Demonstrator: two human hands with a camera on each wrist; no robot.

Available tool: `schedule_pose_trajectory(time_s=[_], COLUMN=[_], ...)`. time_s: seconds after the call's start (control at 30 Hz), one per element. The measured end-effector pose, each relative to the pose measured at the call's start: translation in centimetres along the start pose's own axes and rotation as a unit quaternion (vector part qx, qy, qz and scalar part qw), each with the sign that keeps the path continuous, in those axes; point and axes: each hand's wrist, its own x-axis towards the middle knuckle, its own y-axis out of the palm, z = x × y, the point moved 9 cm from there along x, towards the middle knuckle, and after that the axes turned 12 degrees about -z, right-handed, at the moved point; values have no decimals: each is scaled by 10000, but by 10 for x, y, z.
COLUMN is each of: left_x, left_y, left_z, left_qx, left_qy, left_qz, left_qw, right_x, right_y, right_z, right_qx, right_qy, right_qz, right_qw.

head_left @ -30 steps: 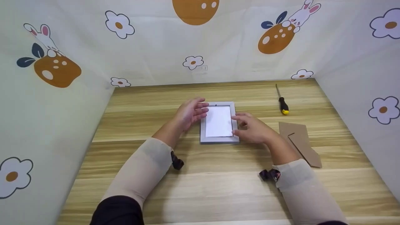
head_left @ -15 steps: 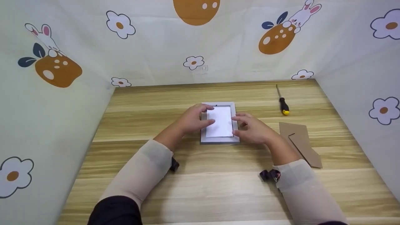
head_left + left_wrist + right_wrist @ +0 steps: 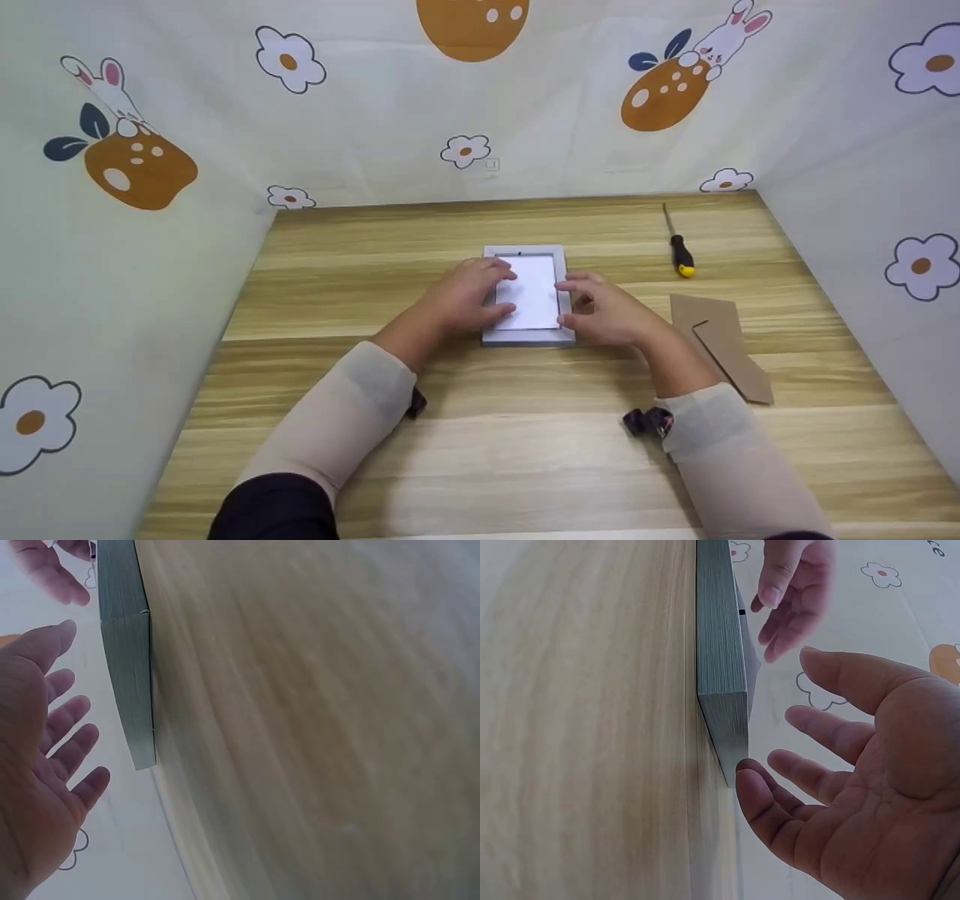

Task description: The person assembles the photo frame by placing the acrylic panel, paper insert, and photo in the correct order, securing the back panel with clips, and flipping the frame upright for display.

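A picture frame with a light border lies flat on the table, a white sheet filling its opening. My left hand hovers at the left border, thumb and fingers spread apart and reaching over the edge of the sheet. On the opposite side, my right hand has its fingertips just over the right border. Both wrist views show the fingers loosely bent and holding nothing, above the frame's grey-green side wall. In the left wrist view the left hand has its palm turned to the camera.
A brown backing board with a cut stand leg lies to the right of the frame. Behind it is a screwdriver with a black and yellow handle. Printed cloth walls border the wood-grain table at the back and sides.
My left hand has rolled so that its thumb comes over the sheet, then slid a little toward me along the left border. The right hand, frame and sheet keep their places.
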Motion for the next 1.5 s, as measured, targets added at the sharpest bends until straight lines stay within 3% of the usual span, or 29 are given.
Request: schedule_pose_trajectory(time_s=[0.17,0.4,0.67,1.17,1.5], left_x=[-3,-8,-9,-11,-10], left_y=[6,18,21,26,27], left_z=[-4,-2,-2,0,1], left_qx=[113,-44,127,245,248], left_qy=[179,42,132,-204,-207], left_qz=[216,550,636,852,864], left_qw=[9995,9985,9978,9959,9957], right_x=[0,0,0,1,1], right_y=[0,2,0,3,1], right_z=[0,-2,1,-1,-1], right_qx=[-50,-142,-164,-177,-121], right_qy=[-58,-12,-88,-82,-38], right_qz=[-15,-5,-34,-21,-44], right_qw=[10000,9999,9998,9998,9999])
